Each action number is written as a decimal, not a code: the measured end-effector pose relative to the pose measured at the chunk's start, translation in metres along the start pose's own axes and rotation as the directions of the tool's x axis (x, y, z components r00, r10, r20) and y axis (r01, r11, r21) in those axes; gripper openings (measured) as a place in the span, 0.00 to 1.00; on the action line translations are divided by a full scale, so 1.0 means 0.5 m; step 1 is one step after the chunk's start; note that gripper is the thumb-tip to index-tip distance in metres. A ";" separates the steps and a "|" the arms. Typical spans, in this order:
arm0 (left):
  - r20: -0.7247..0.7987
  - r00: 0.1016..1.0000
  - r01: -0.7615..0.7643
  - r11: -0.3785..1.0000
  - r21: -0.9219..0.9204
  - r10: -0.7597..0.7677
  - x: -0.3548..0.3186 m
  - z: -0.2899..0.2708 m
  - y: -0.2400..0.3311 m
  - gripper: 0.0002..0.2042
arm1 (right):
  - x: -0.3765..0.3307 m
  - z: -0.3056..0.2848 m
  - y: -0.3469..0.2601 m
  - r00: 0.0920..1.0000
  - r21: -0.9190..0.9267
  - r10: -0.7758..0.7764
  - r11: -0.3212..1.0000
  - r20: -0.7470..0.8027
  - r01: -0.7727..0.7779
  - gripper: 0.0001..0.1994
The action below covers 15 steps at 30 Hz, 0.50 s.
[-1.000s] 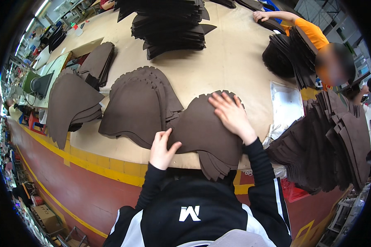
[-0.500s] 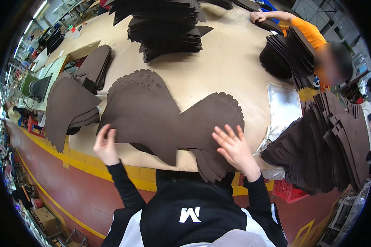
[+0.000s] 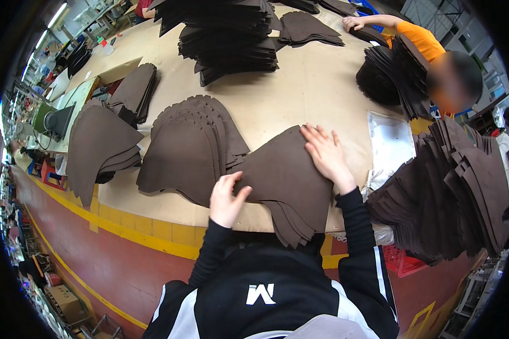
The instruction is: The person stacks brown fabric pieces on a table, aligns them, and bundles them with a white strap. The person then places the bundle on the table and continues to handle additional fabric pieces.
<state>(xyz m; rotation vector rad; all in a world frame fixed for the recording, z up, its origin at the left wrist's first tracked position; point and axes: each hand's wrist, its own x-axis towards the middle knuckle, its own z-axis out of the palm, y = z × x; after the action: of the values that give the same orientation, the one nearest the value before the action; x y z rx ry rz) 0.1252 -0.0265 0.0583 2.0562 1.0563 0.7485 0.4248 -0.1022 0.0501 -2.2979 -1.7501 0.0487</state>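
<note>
Dark brown, curved flat panels lie before me in two fanned stacks on the table [image 3: 311,73]. My right hand [image 3: 327,155] rests flat, fingers stretched, along the far right edge of the top panel on the right stack [image 3: 291,169]. My left hand [image 3: 226,200] is at that panel's left edge, its thumb apart from the fingers and nothing visibly gripped. Beside it on the left is the other stack [image 3: 175,152], its notched curved edges stepped one behind another. Lower edges of several panels fan out beneath the right stack.
Tall piles of brown panels [image 3: 229,45] stand at the far side. More piles flank me on the left [image 3: 99,144] and right [image 3: 447,192]. A clear plastic sheet [image 3: 390,144] lies right of my hand. A co-worker in an orange sleeve [image 3: 418,42] touches panels at far right.
The top panel bridging both stacks now lies only on the right one, uncovering the left stack's stepped edges. My left hand moved right; my right hand moved farther up the panel.
</note>
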 end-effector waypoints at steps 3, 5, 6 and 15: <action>-0.014 0.996 -0.079 0.976 0.202 0.083 -0.011 0.027 -0.004 0.25 | 0.002 -0.009 -0.011 0.994 -0.180 0.016 0.983 -0.112 -0.036 0.26; 0.027 1.000 0.001 0.984 0.179 -0.006 -0.013 0.029 -0.015 0.26 | -0.027 -0.015 -0.064 0.990 -0.101 -0.061 0.994 -0.123 0.049 0.28; 0.029 0.999 0.032 0.989 0.143 -0.036 -0.011 0.028 -0.012 0.25 | -0.051 -0.015 -0.099 0.972 -0.043 -0.206 0.978 -0.115 0.202 0.30; 0.258 0.915 0.369 0.900 -0.230 -0.309 -0.005 0.019 0.019 0.15 | -0.049 0.008 -0.071 0.986 -0.015 -0.162 0.987 -0.032 0.161 0.23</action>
<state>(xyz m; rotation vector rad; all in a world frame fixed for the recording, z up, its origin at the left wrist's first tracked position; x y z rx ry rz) 0.1352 -0.0357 0.0596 1.6156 1.0834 0.4496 0.3838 -0.1162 0.0507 -2.1438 -1.9180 -0.0308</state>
